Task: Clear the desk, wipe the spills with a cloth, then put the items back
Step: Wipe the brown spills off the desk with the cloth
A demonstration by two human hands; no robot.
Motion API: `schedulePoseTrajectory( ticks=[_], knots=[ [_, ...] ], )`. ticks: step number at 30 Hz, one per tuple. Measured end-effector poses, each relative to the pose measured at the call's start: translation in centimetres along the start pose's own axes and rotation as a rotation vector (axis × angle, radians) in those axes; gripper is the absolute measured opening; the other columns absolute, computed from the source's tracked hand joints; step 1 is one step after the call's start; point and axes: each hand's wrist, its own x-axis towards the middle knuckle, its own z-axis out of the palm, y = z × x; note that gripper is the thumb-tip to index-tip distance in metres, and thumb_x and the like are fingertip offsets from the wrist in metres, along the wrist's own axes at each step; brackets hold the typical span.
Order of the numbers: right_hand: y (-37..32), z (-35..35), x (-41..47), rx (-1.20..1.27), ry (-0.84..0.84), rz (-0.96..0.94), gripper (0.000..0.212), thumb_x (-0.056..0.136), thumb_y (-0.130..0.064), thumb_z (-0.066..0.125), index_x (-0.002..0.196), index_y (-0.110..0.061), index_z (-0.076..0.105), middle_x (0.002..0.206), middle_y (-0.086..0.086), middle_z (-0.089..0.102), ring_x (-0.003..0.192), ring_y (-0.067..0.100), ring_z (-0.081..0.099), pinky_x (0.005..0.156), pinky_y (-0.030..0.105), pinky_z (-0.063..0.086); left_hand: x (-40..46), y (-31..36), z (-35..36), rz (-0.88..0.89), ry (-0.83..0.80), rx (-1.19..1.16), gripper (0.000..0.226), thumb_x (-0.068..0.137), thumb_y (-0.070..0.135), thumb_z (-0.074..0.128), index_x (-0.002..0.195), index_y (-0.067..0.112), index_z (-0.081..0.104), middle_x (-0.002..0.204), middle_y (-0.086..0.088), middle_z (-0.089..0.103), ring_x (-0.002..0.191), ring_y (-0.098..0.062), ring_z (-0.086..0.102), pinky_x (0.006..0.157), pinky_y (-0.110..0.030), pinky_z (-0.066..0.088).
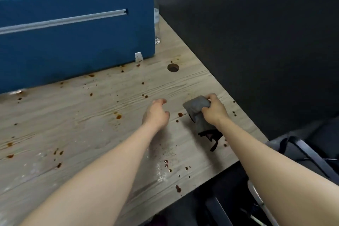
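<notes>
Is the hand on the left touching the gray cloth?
Apart. In the head view, a strip of bare desk with a brown spill drop lies between the left hand and the gray cloth, which only the right hand grips.

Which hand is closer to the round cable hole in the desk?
Right. The right hand, gripping the grey cloth, sits below and right of the cable hole. The left hand hovers further below, slightly left of it.
</notes>
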Motion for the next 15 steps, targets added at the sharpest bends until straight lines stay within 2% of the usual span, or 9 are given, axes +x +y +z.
schedulePoseTrajectory(
  ticks=[4, 10, 15],
  knots=[
    [-0.6, -0.7, 4.4, -0.019, 0.051, -0.012, 0.037, 0.09, 0.0, 0.044, 0.126, -0.008, 0.044, 0.121, 0.017, 0.054, 0.106, 0.029, 0.053, 0.074, 0.025, 0.036, 4.2, 1.2, -0.4, 0.014, 0.039, 0.005, 0.048, 0.09, 0.014, 0.055, 0.137, 0.018, 0.045, 0.141, -0.003, 0.044, 0.127, -0.023, 0.045, 0.104, -0.035, 0.04],
    [-1.9, 0.2, 10.9, -0.046, 0.024, -0.014, 0.035, 0.089, -0.001, 0.046, 0.124, -0.009, 0.045, 0.121, 0.018, 0.053, 0.105, 0.03, 0.053, 0.073, 0.025, 0.035, 9.1, 0.5, -1.3, -0.021, 0.019, 0.029, 0.048, 0.09, 0.011, 0.054, 0.136, 0.016, 0.046, 0.141, -0.005, 0.044, 0.125, -0.024, 0.047, 0.103, -0.033, 0.039],
    [-3.8, 0.8, 16.7, -0.044, -0.012, -0.068, 0.037, 0.089, -0.001, 0.047, 0.125, -0.008, 0.045, 0.122, 0.018, 0.054, 0.106, 0.03, 0.054, 0.072, 0.024, 0.034, 12.3, 0.1, -2.4, -0.066, 0.07, 0.045, 0.047, 0.09, 0.01, 0.054, 0.136, 0.013, 0.047, 0.141, -0.007, 0.044, 0.126, -0.024, 0.046, 0.105, -0.032, 0.036]
  ],
)
